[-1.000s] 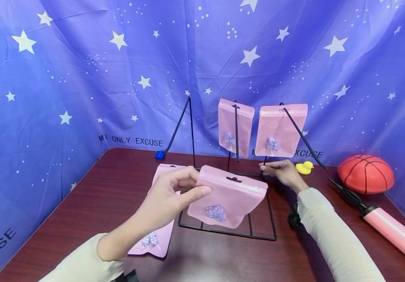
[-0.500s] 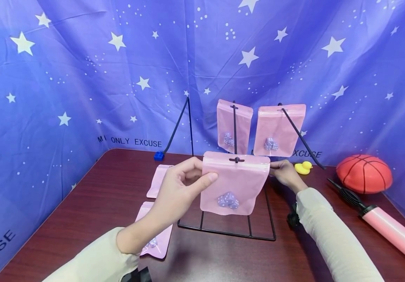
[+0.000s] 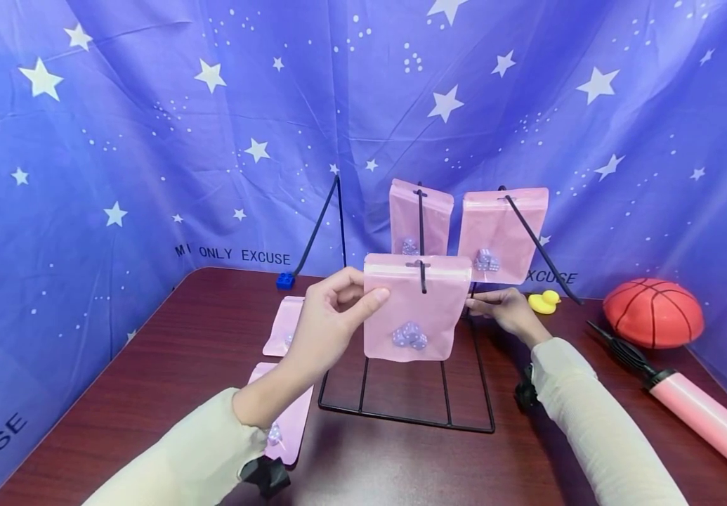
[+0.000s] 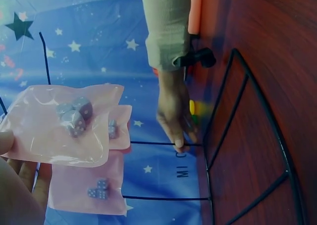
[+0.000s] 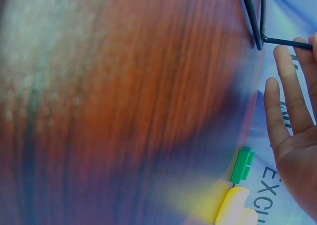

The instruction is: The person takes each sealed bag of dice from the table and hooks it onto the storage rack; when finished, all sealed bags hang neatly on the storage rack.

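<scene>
My left hand (image 3: 327, 320) pinches the left edge of a pink zip pouch (image 3: 414, 299) between thumb and fingers. Several purple dice (image 3: 409, 336) show through its front. The middle hook of a black wire rack (image 3: 407, 422) pokes through the pouch's hang hole, its tip in front. Behind it, a second pink pouch (image 3: 435, 221) hangs on that same hook. Another pouch (image 3: 496, 225) hangs from the right hook. My right hand (image 3: 507, 313) pinches the rack's upright wire low down; in the right wrist view the wire (image 5: 285, 42) runs to its fingertips.
Two pink pouches lie on the table at left, one far (image 3: 284, 325) and one near (image 3: 295, 414). A blue toy brick (image 3: 285, 280), a yellow duck (image 3: 544, 302), a red ball (image 3: 654, 313) and a pink pump (image 3: 711, 422) stand around. A green brick (image 5: 241, 165) is near the duck.
My left hand has lifted the pouch upright and pushed it away, so the middle hook now passes through its hole. The right hand stays by the upright.
</scene>
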